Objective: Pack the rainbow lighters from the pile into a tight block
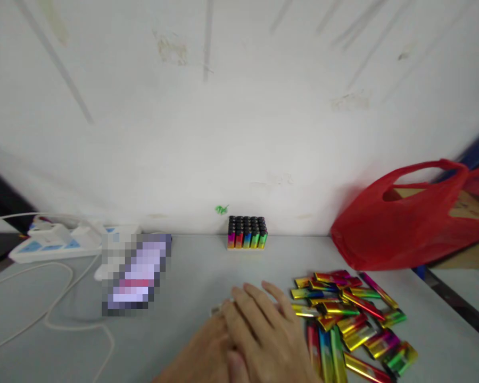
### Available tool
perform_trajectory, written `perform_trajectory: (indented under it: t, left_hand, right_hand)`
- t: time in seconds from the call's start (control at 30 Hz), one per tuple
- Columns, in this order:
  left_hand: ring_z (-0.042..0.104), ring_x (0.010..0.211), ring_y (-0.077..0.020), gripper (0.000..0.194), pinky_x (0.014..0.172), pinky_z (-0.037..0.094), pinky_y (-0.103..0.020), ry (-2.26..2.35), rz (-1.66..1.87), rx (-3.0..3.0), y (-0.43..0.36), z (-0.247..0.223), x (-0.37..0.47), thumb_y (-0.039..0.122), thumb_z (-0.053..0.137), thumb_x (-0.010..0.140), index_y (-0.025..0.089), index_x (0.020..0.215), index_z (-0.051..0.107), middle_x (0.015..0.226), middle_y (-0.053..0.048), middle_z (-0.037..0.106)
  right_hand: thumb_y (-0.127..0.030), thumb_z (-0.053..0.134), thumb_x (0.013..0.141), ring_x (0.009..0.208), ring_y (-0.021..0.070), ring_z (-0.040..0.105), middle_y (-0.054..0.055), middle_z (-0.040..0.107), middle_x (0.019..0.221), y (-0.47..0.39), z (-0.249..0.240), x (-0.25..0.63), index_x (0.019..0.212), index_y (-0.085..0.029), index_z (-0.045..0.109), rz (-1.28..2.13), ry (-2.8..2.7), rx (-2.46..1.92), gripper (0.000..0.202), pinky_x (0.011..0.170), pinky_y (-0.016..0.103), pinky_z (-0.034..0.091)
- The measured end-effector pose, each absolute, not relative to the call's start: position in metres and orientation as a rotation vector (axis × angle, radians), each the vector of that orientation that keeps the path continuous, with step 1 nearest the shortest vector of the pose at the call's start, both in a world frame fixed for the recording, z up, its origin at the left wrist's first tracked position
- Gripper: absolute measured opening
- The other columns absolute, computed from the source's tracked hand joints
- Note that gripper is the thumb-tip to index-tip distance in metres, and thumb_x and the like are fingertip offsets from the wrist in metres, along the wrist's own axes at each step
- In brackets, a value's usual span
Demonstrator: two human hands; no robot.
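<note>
My right hand (pixel 265 332) lies over my left hand (pixel 207 346) at the bottom middle of the view. The right hand's fingers are stretched out and slightly apart, its thumb near the lower edge. My left hand's fingers are hidden beneath it. A small pale edge of something (pixel 215 310) peeks out beside the hands; its kind cannot be made out. Just right of my right hand lies a loose pile of shiny multicoloured lighters (pixel 357 335). Farther back, a block of upright lighters (pixel 247 236) with black tops stands in rows on a pale base.
A red plastic bag (pixel 367 239) holding cardboard stands at the back right. On the left are a blurred-out phone (pixel 138 276), a white power strip (pixel 56 249) with plugs, and loose white cables (pixel 74 325). A white wall (pixel 239 117) rises behind the grey table (pixel 183 266).
</note>
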State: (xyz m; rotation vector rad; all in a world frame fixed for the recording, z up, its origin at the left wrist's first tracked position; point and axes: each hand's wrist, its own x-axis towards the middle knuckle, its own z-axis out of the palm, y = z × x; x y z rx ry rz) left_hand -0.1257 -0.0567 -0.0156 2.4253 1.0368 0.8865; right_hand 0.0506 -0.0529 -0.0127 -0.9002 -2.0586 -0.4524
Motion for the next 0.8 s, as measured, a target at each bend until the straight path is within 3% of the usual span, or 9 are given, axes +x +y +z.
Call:
perform_trajectory:
  t: [0.1,0.2,0.3,0.4,0.47,0.53,0.63,0.8]
  left_hand:
    - [0.071,0.123,-0.0318,0.036,0.109,0.059,-0.050,0.724,0.865,2.544,-0.039,-0.001,-0.124,0.029,0.066,0.100,0.029,0.136,0.072,0.131,-0.009,0.077]
    - [0.070,0.111,-0.0300,0.034,0.099,0.060,-0.046,0.878,0.933,2.587,-0.025,-0.001,-0.125,0.019,0.065,0.101,0.024,0.134,0.070,0.119,-0.010,0.075]
    - [0.068,0.108,-0.0328,0.028,0.096,0.059,-0.049,1.165,0.907,2.612,-0.017,-0.013,-0.130,0.020,0.075,0.096,0.023,0.123,0.074,0.113,-0.010,0.071]
    - [0.069,0.106,-0.0344,0.044,0.096,0.059,-0.050,1.282,0.762,2.569,-0.012,-0.022,-0.136,0.031,0.089,0.085,0.023,0.125,0.074,0.116,-0.010,0.070]
    - [0.071,0.108,-0.0336,0.052,0.098,0.058,-0.048,1.300,0.657,2.497,-0.010,-0.022,-0.137,0.035,0.091,0.083,0.025,0.131,0.073,0.121,-0.009,0.070]
    - [0.072,0.108,-0.0311,0.045,0.098,0.058,-0.045,1.281,0.578,2.422,-0.009,-0.018,-0.137,0.035,0.089,0.088,0.027,0.130,0.074,0.121,-0.007,0.071]
    - [0.073,0.101,-0.0277,0.033,0.092,0.057,-0.039,1.240,0.541,2.352,-0.008,-0.013,-0.135,0.032,0.084,0.092,0.028,0.124,0.076,0.109,-0.003,0.074]
    - [0.070,0.087,-0.0245,0.059,0.087,0.055,-0.035,1.275,0.612,2.345,-0.009,-0.020,-0.135,0.026,0.077,0.092,0.028,0.150,0.067,0.097,-0.002,0.075]
  right_hand:
    - [-0.015,0.045,0.112,0.099,0.0271,0.068,0.007,0.082,0.096,-0.040,0.000,0.080,0.116,-0.017,0.075,-0.392,-2.009,-1.141,0.030,0.101,0.044,0.040]
    - [-0.015,0.051,0.110,0.080,0.0257,0.060,0.006,0.072,0.081,-0.024,0.003,0.113,0.095,-0.019,0.074,-0.335,-2.139,-1.211,0.027,0.081,0.040,0.037]
    - [-0.019,0.061,0.106,0.081,0.0246,0.064,0.004,0.071,0.082,-0.017,0.008,0.137,0.093,-0.021,0.074,-0.008,-2.313,-1.415,0.019,0.080,0.037,0.038]
    - [-0.027,0.075,0.099,0.071,0.0208,0.064,0.000,0.071,0.078,-0.019,0.019,0.145,0.096,-0.024,0.078,0.352,-2.358,-1.620,0.005,0.072,0.033,0.035]
    - [-0.036,0.085,0.092,0.069,0.0200,0.063,-0.002,0.071,0.076,-0.022,0.027,0.146,0.097,-0.025,0.079,0.493,-2.336,-1.696,0.013,0.070,0.032,0.034]
    - [-0.039,0.093,0.083,0.069,0.0202,0.062,-0.004,0.071,0.074,-0.023,0.032,0.148,0.099,-0.026,0.080,0.591,-2.322,-1.760,0.025,0.068,0.031,0.033]
    - [-0.029,0.094,0.077,0.070,0.0201,0.063,-0.004,0.071,0.071,-0.021,0.034,0.156,0.096,-0.026,0.082,0.701,-2.319,-1.818,0.022,0.067,0.030,0.032]
    - [-0.021,0.090,0.081,0.070,0.0198,0.062,-0.002,0.070,0.072,-0.016,0.025,0.166,0.088,-0.023,0.082,0.766,-2.269,-1.779,0.011,0.065,0.030,0.032]
